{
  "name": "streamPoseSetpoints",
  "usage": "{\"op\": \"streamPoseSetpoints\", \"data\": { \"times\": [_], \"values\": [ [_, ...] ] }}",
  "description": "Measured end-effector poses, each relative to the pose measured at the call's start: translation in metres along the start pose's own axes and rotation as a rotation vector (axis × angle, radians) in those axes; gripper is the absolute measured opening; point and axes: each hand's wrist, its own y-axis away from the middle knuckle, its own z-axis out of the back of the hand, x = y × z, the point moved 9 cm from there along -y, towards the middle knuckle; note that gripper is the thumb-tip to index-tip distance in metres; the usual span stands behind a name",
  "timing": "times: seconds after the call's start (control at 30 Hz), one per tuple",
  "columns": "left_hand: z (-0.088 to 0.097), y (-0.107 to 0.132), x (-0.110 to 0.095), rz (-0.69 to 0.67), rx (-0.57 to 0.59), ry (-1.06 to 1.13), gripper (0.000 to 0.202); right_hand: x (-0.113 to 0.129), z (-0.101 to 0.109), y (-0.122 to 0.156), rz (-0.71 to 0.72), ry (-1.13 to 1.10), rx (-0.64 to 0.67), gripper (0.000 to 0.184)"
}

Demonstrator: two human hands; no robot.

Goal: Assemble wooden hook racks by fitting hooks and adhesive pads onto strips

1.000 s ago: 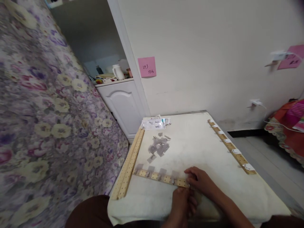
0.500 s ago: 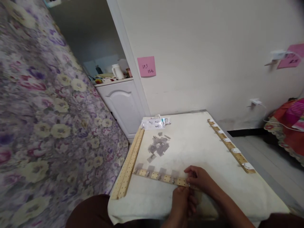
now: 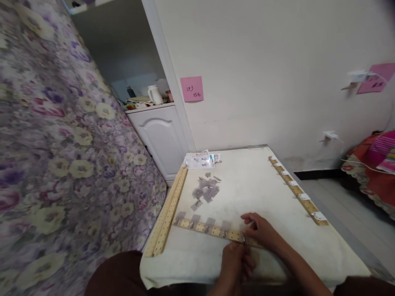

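Observation:
A pale wooden strip with rows of holes (image 3: pixel 216 231) lies across the near part of the table. Several grey translucent squares with small metal fittings stand along it, one being this square (image 3: pixel 226 225). At the strip's right part, my right hand (image 3: pixel 261 231) pinches another such square with its metal fitting (image 3: pixel 244 239), its index finger held out above. My left hand (image 3: pixel 233 260) is closed just below, thumb and fingertips against the strip's near edge by that fitting. What its curled fingers hold is hidden.
A heap of loose grey squares (image 3: pixel 206 189) lies mid-left. Two holed wooden strips (image 3: pixel 166 218) run along the table's left edge. Another strip (image 3: pixel 298 191) with white round-ended pieces lies along the right edge. A printed packet (image 3: pixel 200 161) lies at the back, near the wall.
My hands stay at the same fitting, with small finger movements. My right hand has shifted slightly up, showing more of the strip's right end. The view has tilted a little.

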Motion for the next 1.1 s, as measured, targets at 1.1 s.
{"op": "streamPoseSetpoints", "data": {
  "times": [1.1],
  "values": [
    [0.133, -0.013, -0.182, -0.576, -0.406, -0.970, 0.015, -0.012, 0.040, 0.010, -0.040, 0.222, -0.087, 0.016]
  ]
}}
